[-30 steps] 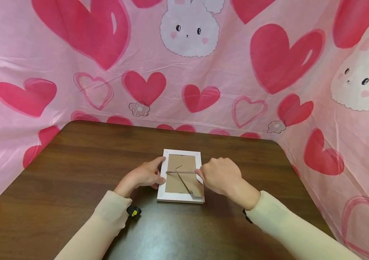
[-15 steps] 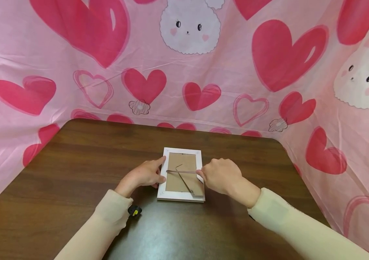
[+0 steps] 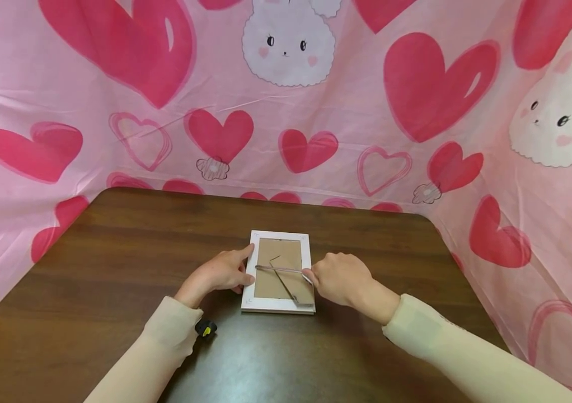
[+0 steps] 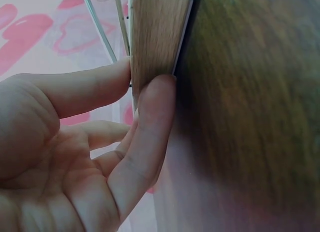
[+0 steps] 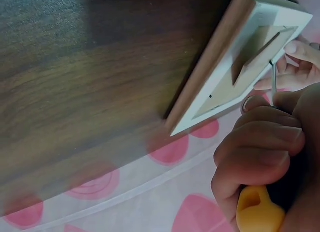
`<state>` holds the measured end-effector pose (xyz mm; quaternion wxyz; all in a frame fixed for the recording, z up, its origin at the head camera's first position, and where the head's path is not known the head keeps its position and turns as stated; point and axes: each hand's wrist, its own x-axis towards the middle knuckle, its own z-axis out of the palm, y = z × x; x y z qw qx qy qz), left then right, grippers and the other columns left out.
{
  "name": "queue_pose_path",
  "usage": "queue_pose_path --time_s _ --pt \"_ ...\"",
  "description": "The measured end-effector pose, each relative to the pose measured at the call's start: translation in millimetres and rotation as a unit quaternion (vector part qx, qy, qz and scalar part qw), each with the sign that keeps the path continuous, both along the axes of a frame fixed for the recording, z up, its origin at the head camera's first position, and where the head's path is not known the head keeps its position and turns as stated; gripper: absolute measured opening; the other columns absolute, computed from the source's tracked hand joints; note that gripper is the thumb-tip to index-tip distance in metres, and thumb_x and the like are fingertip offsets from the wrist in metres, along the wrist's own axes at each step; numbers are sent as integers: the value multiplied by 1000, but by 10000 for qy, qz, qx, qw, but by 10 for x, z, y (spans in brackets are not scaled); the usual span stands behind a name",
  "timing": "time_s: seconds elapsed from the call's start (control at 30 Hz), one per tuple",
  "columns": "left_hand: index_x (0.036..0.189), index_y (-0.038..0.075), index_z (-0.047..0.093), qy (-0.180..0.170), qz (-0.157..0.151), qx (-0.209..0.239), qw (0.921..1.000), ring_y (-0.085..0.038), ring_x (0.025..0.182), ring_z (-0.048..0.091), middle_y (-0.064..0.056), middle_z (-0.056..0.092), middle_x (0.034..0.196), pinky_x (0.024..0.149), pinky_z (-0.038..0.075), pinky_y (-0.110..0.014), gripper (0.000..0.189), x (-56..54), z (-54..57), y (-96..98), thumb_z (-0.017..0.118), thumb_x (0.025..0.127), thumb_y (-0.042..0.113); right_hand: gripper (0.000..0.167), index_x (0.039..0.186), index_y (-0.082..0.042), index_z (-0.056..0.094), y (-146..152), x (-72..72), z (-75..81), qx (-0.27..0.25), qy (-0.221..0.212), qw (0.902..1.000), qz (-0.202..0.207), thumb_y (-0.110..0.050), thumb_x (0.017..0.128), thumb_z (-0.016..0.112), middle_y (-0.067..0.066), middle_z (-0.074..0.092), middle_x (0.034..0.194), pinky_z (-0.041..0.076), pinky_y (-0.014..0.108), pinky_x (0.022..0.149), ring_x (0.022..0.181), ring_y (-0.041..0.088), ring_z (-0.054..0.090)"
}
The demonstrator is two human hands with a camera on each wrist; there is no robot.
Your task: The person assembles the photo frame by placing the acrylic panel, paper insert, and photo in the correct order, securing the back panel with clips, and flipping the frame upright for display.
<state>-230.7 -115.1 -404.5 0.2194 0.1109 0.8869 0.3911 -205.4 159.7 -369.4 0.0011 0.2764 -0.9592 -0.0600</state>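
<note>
A picture frame (image 3: 277,306) lies face down on the wooden table, its white-bordered back upward. Its brown backing board (image 3: 267,286) carries a stand flap (image 3: 305,295) that tilts up from it. My left hand (image 3: 217,272) holds the frame's left side, thumb and fingers against the wooden edge (image 4: 157,39) in the left wrist view. In my right hand (image 3: 343,280) I grip a screwdriver (image 5: 260,212) with a yellow and black handle. Its metal shaft (image 3: 282,269) crosses above the backing, with the tip at the left inner edge of the border. The fist hides most of the handle.
The dark brown table (image 3: 155,240) extends around the frame on all sides. Pink cloth (image 3: 266,101) with hearts and rabbits hangs behind it and at both sides. A black and yellow device (image 3: 206,328) sits at my left wrist.
The right hand has dipped slightly, and the screwdriver's handle end sits a little lower. Its tip stays at the border's left inner edge. The left hand keeps its hold; the view shifts slightly.
</note>
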Motion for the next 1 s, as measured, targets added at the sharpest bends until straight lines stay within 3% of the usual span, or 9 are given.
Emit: queue_pose_path --time_s 0.33,0.57,1.0 --pt "167 5 27 -96 32 -97 9999 -21 72 69 -15 60 92 74 63 -35 89 5 -17 -25 78 95 7 56 60 -19 53 -12 7 -38 77 -89 9999 -17 -42 110 53 -3 48 54 52 39 54 54 17 55" --pt "167 3 27 9 -46 -41 10000 -22 69 69 -14 60 89 72 62 -34 88 -4 -19 -13 78 95 5 55 60 -19 53 1 24 -32 89 -138 9998 -93 -43 110 53 -4 48 56 53 40 56 57 19 60" --pt "167 4 27 -18 -24 -166 9999 -21 71 69 -14 60 92 75 62 -35 88 -17 -11 -1 78 95 7 54 61 -20 53 56 23 -74 -118 -244 9995 -148 -43 110 54 -4 47 55 51 39 56 57 16 55"
